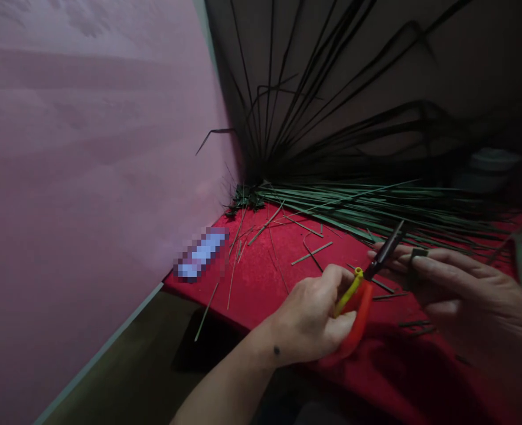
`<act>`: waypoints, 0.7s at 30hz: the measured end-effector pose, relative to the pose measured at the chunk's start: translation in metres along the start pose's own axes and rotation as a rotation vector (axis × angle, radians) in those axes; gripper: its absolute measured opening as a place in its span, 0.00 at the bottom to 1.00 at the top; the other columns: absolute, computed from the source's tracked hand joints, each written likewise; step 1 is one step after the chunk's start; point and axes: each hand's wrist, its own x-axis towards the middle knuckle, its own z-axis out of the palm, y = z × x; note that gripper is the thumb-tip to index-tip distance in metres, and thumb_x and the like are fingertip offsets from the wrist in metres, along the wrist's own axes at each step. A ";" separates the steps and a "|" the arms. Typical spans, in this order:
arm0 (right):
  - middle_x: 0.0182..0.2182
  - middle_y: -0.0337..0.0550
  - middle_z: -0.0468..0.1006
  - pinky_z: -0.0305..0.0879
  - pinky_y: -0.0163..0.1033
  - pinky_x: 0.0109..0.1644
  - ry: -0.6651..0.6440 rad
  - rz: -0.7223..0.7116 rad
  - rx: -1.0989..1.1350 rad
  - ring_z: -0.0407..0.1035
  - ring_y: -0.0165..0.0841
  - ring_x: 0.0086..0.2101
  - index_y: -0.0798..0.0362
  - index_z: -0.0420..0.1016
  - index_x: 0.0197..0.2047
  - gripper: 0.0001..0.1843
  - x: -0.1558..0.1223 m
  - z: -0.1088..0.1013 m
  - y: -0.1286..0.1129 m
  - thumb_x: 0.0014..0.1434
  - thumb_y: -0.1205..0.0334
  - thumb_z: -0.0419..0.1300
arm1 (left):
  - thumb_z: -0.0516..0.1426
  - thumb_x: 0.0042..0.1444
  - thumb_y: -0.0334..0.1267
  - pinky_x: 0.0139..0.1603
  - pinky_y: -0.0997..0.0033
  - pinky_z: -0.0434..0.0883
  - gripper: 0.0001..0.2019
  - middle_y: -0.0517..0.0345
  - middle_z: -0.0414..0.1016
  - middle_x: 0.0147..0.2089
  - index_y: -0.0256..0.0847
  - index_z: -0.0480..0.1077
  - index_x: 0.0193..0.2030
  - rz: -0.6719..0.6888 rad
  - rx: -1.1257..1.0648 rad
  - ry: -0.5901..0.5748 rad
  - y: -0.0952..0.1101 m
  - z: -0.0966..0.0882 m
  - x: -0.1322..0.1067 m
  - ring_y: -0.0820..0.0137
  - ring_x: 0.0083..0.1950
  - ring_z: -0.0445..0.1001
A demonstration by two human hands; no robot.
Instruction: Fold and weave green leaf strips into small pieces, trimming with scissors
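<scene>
A pair of scissors [387, 249] with yellow and orange handles is in my left hand [312, 313]. My fingers close round the handles, and the dark blades point up and right, pressed close together. My right hand [473, 286] pinches a small dark green folded strip of leaf [417, 264] between thumb and fingers, just right of the blades. Whether the blades touch the fingers or the strip, I cannot tell. Both hands are above a red-covered table [279, 283].
Long green leaf strips [354, 206] lie across the back of the table. Dark leaves [283, 127] fan up against the wall. Cut scraps [312, 254] are scattered about. A pixelated pale object [203, 254] lies by the pink wall [101, 177]. At far right stands a dim pale container [486, 168].
</scene>
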 end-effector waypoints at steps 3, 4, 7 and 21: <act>0.30 0.46 0.80 0.72 0.37 0.40 -0.003 0.004 0.016 0.75 0.37 0.34 0.50 0.76 0.22 0.08 0.000 0.008 -0.002 0.34 0.64 0.70 | 0.52 0.51 0.31 0.37 0.68 0.66 0.12 0.53 0.71 0.40 0.38 0.61 0.44 0.002 0.183 0.003 -0.001 -0.005 -0.007 0.66 0.38 0.69; 0.30 0.46 0.80 0.72 0.37 0.40 -0.011 -0.007 0.020 0.75 0.37 0.33 0.50 0.76 0.21 0.08 0.000 0.010 -0.001 0.34 0.64 0.70 | 0.52 0.51 0.32 0.36 0.69 0.66 0.12 0.53 0.71 0.40 0.38 0.60 0.44 -0.010 0.216 -0.011 -0.002 -0.007 -0.009 0.66 0.38 0.69; 0.31 0.45 0.80 0.71 0.37 0.39 -0.038 -0.025 -0.007 0.75 0.37 0.35 0.49 0.76 0.23 0.08 0.003 0.013 0.004 0.36 0.63 0.69 | 0.49 0.54 0.34 0.29 0.71 0.64 0.12 0.55 0.71 0.35 0.39 0.58 0.46 -0.073 0.269 -0.070 -0.005 -0.009 -0.013 0.67 0.32 0.69; 0.31 0.45 0.80 0.70 0.41 0.40 -0.088 -0.010 -0.044 0.75 0.39 0.35 0.49 0.77 0.23 0.02 0.002 0.008 0.010 0.43 0.63 0.66 | 0.47 0.57 0.36 0.29 0.71 0.64 0.13 0.53 0.72 0.34 0.39 0.56 0.49 -0.130 0.453 -0.192 -0.002 -0.010 -0.018 0.65 0.31 0.72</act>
